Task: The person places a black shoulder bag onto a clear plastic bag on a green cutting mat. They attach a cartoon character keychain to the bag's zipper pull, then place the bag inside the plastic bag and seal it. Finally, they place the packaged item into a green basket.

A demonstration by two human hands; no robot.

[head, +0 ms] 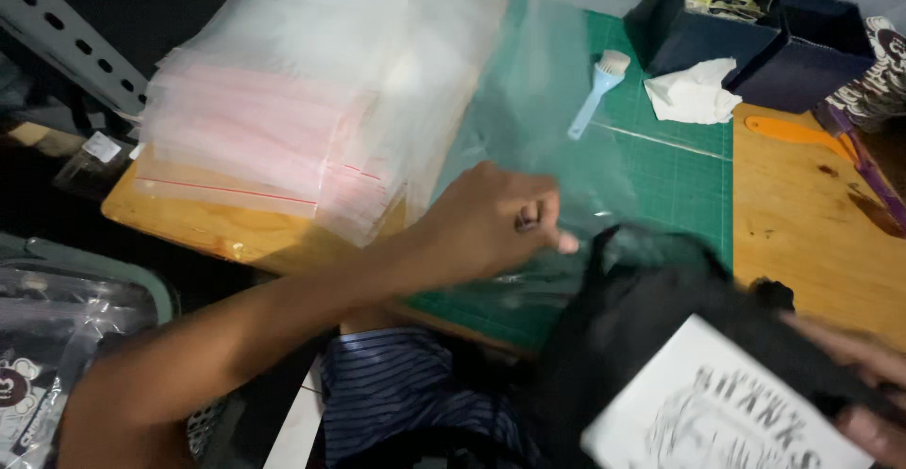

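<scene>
Head view shows the left hand (491,219) with fingers curled, pinching a thin, glossy clear plastic bag (547,120) that lies flat over the green gridded cutting mat (679,176), its long axis running away toward the far edge. At the lower right, the right hand (864,384) grips a soft black folded garment (651,318) (blurred) topped by a white printed card (717,408). Nearby, a slippery stack of clear zip bags with red seal lines (302,110) rests on the wooden table (802,233).
</scene>
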